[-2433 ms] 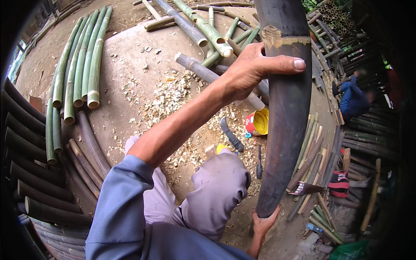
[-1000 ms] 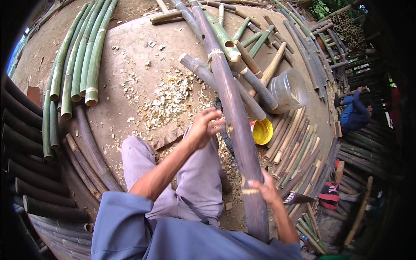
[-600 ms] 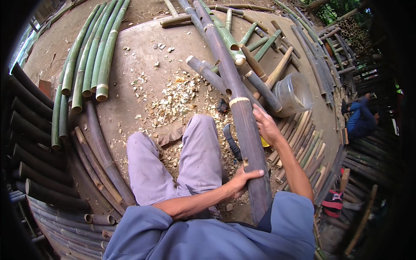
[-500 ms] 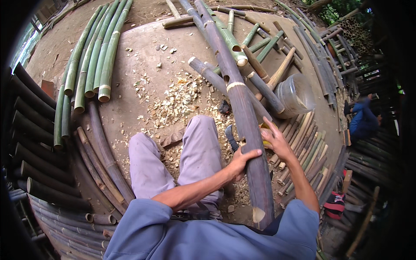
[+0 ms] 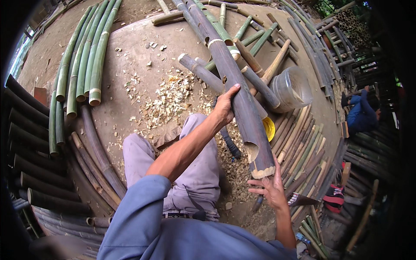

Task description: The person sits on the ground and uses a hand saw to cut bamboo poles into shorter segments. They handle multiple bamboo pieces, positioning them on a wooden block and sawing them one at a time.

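A long dark bamboo pole [image 5: 245, 113] with holes cut in it slants from the far middle toward my right side. My left hand [image 5: 224, 105] is wrapped round its left side, thumb on top, beside one of the holes. The near end has a notch cut into it and a pale rim. Just below that end, my right hand [image 5: 273, 188] has its fingers spread, with the thumb side close to the rim; I cannot tell whether it touches. A tool with a black wrapped handle [image 5: 230, 144] lies on the ground under the pole, partly hidden.
Wood chips [image 5: 167, 97] litter the ground ahead. Green bamboo poles [image 5: 89, 60] lie at left, cut bamboo pieces [image 5: 299, 147] at right. A clear plastic container [image 5: 292, 89] and a yellow round object [image 5: 268, 128] sit beyond the pole. Another person [image 5: 363, 110] is at far right.
The pole's near end has moved forward, away from my waist, and its notch now shows. My left hand is farther up the view on the pole; my right hand has come back to the near end.
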`<state>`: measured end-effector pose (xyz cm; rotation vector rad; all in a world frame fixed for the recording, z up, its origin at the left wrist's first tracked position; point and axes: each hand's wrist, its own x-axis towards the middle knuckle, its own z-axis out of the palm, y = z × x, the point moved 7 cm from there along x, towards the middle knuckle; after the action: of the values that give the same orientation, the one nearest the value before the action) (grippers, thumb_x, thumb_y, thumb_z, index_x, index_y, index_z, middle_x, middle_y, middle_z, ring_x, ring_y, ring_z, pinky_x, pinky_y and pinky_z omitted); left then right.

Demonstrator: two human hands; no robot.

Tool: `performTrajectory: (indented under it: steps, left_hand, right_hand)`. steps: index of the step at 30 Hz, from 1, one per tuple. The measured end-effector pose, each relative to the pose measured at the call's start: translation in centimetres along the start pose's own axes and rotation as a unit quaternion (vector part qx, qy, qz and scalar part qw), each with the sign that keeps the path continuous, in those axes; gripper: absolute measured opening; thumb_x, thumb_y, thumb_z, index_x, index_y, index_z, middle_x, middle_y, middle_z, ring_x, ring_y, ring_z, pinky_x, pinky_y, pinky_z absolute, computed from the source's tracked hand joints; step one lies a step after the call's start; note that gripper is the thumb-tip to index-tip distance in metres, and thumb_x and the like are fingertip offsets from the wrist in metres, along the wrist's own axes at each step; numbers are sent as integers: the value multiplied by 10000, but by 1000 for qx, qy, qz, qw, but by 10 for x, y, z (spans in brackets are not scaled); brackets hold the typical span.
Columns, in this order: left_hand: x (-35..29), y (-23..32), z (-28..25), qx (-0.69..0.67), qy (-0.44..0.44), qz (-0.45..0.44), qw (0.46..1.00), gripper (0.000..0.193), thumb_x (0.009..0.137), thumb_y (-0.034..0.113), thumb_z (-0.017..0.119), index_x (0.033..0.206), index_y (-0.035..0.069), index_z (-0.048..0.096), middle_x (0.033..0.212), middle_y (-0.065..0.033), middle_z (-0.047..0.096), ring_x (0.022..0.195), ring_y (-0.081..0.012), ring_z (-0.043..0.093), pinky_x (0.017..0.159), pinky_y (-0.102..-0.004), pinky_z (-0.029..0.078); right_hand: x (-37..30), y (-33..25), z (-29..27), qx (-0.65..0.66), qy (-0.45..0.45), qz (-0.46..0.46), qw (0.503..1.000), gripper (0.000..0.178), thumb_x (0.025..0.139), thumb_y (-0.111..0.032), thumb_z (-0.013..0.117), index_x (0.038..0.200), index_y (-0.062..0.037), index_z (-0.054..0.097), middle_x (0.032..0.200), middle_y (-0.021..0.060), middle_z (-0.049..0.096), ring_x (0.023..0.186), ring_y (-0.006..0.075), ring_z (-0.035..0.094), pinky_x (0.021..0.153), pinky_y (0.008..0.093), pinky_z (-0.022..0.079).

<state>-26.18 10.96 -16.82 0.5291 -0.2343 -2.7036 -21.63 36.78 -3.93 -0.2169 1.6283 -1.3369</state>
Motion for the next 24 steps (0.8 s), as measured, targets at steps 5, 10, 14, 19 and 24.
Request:
performTrajectory:
  steps: [5, 10, 14, 19, 24]
  left_hand:
    - [-36, 13, -23, 134, 103, 20, 985, 564, 848, 246, 659, 1311, 30, 422, 1157, -111, 580, 1063, -252, 571, 970, -408, 434]
    - [-110, 75, -119, 207, 186, 80, 957, 325, 854, 118, 630, 1150, 33, 525, 963, -61, 604, 805, -144, 616, 697, -266, 514]
    - [-172, 101, -220, 262, 360, 111, 889, 207, 847, 69, 594, 1040, 24, 537, 809, -40, 596, 626, -93, 574, 512, -187, 462]
    - [-216, 100, -271, 249, 385, 125, 880, 214, 829, 40, 583, 1029, 2, 515, 771, -32, 554, 592, -87, 540, 480, -182, 418]
    - [-246, 95, -297, 212, 413, 135, 875, 236, 811, -4, 579, 1033, -28, 503, 771, -44, 535, 555, -83, 516, 450, -182, 387]
  right_hand:
    - [72, 7, 6, 93, 44, -103, 989, 589, 896, -223, 573, 1355, -102, 223, 956, 128, 535, 650, 201, 596, 529, 354, 556]
    - [173, -12, -4, 68, 79, -129, 986, 482, 900, -311, 575, 1226, -117, 276, 887, 132, 509, 552, 195, 580, 467, 336, 542]
    - [251, -39, -3, -62, 86, -86, 991, 571, 865, -421, 614, 1221, -130, 275, 836, 154, 517, 485, 218, 604, 386, 334, 525]
    - [334, -64, 37, -277, 123, -84, 949, 756, 860, -440, 616, 1375, -71, 204, 708, 143, 554, 416, 213, 579, 352, 319, 500]
    - [405, -94, 74, -379, 91, -166, 906, 668, 899, -331, 589, 1373, -16, 239, 607, 113, 575, 398, 198, 579, 321, 308, 480]
